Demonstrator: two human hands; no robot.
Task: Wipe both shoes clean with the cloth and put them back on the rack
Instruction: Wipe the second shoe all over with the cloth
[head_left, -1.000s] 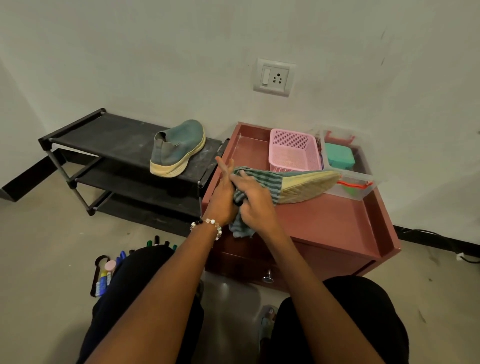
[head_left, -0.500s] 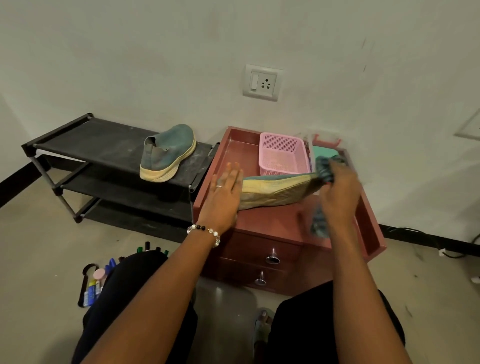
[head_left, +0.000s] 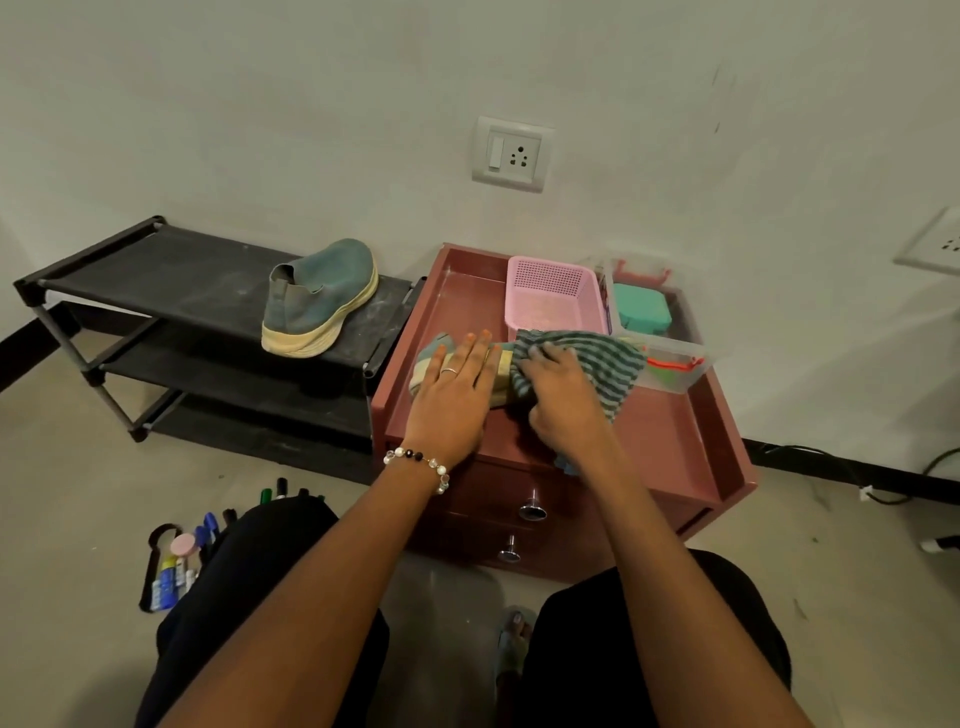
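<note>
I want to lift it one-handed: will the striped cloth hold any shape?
Probably not. The striped cloth drapes in folds over the shoe and bunches under the right hand, so it looks floppy and likely light.

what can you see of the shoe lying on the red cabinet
The shoe on the cabinet is mostly hidden. A teal fabric upper and a pale yellowish sole show at its left end. It lies on its side on the red cabinet top, in front of the pink basket. The left hand rests flat on it with straight fingers, while the right hand presses the striped cloth over its right part.
</note>
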